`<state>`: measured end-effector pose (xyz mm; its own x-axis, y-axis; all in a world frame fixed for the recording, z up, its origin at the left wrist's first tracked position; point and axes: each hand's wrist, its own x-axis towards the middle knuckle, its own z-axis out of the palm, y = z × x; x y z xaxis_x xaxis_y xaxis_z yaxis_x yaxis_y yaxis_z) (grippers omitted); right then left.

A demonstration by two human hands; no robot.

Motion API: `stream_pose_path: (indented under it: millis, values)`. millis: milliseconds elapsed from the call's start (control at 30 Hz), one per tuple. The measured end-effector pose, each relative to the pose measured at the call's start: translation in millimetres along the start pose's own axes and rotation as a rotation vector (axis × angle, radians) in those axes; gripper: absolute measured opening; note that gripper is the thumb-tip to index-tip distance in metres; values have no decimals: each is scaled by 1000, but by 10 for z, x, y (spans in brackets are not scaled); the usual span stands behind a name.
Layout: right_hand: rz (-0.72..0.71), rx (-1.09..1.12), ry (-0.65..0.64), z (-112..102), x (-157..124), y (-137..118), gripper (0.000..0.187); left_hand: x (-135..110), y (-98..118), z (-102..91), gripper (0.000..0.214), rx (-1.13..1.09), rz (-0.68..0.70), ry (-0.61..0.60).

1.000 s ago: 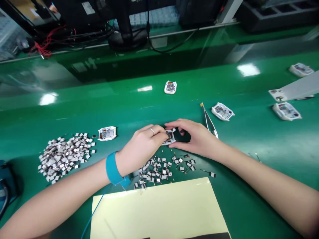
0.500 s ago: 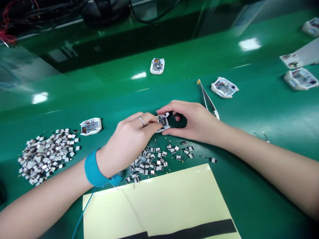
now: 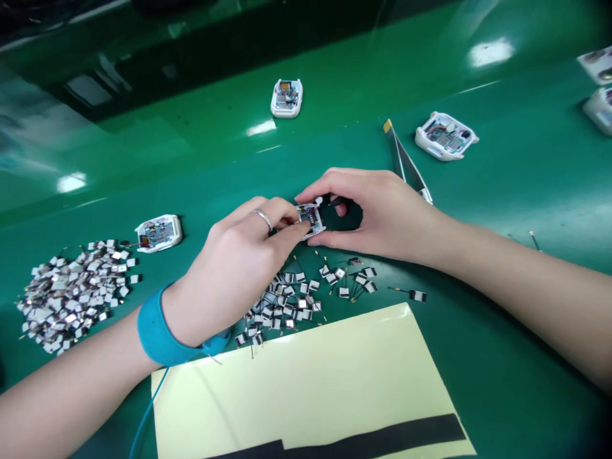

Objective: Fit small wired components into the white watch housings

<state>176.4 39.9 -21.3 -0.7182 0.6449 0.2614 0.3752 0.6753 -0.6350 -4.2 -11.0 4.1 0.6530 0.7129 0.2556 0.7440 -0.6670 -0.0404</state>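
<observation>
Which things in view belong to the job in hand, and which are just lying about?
Apparently in the job:
open white casing
right hand, holding its edges
left hand, fingers touching it
small loose parts nearest the hands, probably

Lying about, not held:
left-side heap, use unclear
other white casings
yellow-tipped tool
pale yellow sheet

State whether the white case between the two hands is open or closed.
The case is open: its circuit board shows inside, uncovered.

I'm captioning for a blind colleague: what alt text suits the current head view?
A right hand grips a small white casing with exposed circuitry as the left hand touches it. Small loose parts and a yellow sheet lie nearer on the green bench, with similar casings around.
</observation>
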Motion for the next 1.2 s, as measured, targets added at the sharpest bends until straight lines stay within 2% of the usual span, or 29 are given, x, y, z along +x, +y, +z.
stream_pose_path:
  millis: [1200]
  values:
    - [12, -5, -20, -18, 2, -6, 31, -2, -2, 11, 20, -25, -8, 0]
